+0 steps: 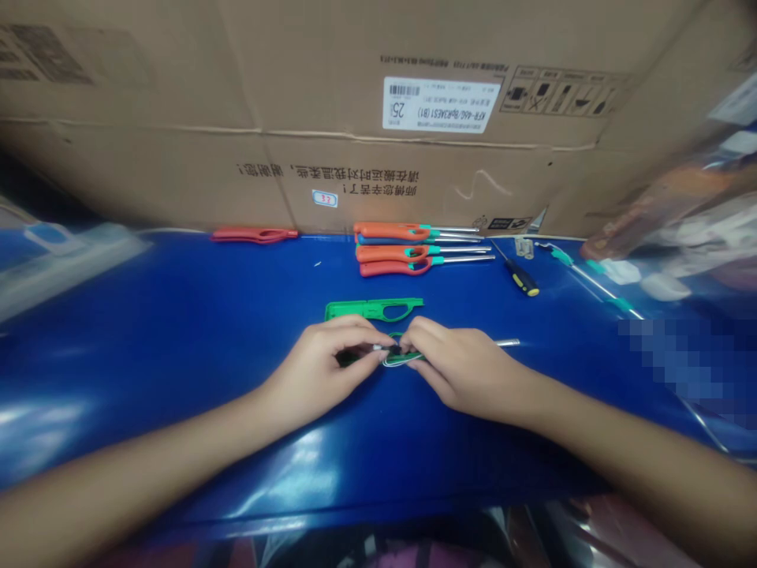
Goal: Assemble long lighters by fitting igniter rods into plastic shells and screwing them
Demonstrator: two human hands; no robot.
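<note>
You are working with both hands close together at the middle of the frame, over the blue desk (177,331). Your left hand (331,359) is curving, its thumb and forefinger almost meeting, and it is pinching a small black part (395,349) at the green lighter (403,360). Your right hand (464,367) is closing with bent fingers around the lighter's other side, and the metal tube (509,342) is sticking out to the right beyond it. A white wire (390,364) is looping below your fingertips. Just above your left hand, a green shell (355,308) is lying on the desk. In the upper middle, several orange and red lighters (387,253) are lying in a group, and a screwdriver (521,278) is resting to their right. Behind them, a cardboard box (296,79) is standing.
</note>
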